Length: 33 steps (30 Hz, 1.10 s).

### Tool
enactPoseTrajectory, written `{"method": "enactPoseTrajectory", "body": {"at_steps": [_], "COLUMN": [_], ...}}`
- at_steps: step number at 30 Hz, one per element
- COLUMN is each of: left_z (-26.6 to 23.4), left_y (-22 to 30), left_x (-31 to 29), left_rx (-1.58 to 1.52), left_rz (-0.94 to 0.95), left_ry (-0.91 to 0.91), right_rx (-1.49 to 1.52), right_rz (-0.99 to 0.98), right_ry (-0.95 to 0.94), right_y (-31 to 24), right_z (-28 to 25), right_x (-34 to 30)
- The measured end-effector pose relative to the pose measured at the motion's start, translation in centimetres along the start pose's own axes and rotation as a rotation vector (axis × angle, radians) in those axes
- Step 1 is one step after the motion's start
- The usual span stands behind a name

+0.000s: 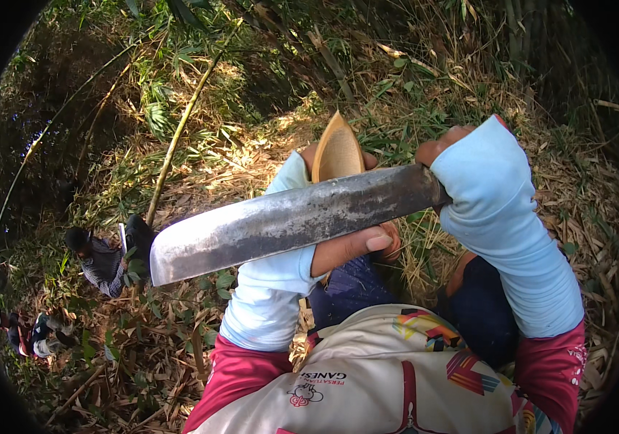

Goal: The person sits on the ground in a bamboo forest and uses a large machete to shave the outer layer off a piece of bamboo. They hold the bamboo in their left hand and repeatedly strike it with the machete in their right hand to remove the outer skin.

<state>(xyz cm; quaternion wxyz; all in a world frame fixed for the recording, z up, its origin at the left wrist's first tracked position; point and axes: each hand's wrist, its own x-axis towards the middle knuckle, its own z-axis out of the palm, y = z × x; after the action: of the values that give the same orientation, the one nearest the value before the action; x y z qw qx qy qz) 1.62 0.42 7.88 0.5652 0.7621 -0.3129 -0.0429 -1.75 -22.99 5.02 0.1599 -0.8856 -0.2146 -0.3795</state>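
A machete (280, 224) with a broad, worn steel blade stretches across the middle of the view, its blunt end toward the left. My right hand (441, 146) is closed at the handle end of it; the handle itself is mostly hidden by the hand and the pale blue sleeve. Behind the blade, a bamboo piece (338, 150) rises, hollow and cut to a point at its top. My left hand (349, 250) grips this piece from below, with the thumb showing on the near side of the blade and fingertips beyond it. The blade covers the bamboo's lower part. Whether they touch is unclear.
A thin bamboo stalk (184, 123) leans at upper left. One person in a patterned shirt (103, 267) sits at the left, and other people (35, 333) are farther off. Dry leaves (172, 325) cover the ground, with dense bamboo growth at the back. My dark-clad legs (479, 304) are bent below.
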Motion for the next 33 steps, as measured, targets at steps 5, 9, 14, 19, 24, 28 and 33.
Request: {"method": "enactPoseTrajectory", "body": {"at_steps": [5, 9, 14, 19, 24, 28, 33], "left_z": [-0.1, 0.6, 1.6, 0.2, 2.4, 1.5, 1.8], "left_y": [0.0, -0.8, 0.9, -0.2, 0.8, 0.7, 0.5], "left_x": [-0.1, -0.1, -0.4, 0.5, -0.3, -0.3, -0.3], "left_rx": [0.033, 0.089, -0.099, 0.191, -0.388, -0.047, -0.009], "left_rz": [0.016, 0.139, -0.009, 0.300, 0.076, 0.131, -0.065], "left_ry": [-0.063, 0.069, 0.067, -0.148, -0.028, -0.069, 0.057], "right_rx": [-0.026, -0.011, -0.027, -0.037, -0.136, -0.125, -0.099], "right_rz": [-0.025, -0.038, -0.021, -0.034, -0.063, -0.008, 0.054], "right_ry": [0.039, 0.045, 0.030, 0.006, 0.047, -0.010, -0.108], "right_y": [0.1, 0.1, -0.2, 0.0, 0.5, 0.4, 0.3], "right_z": [-0.1, 0.0, -0.2, -0.1, 0.3, 0.1, -0.7], "right_x": [0.0, 0.0, -0.2, -0.2, -0.3, -0.2, -0.1]}}
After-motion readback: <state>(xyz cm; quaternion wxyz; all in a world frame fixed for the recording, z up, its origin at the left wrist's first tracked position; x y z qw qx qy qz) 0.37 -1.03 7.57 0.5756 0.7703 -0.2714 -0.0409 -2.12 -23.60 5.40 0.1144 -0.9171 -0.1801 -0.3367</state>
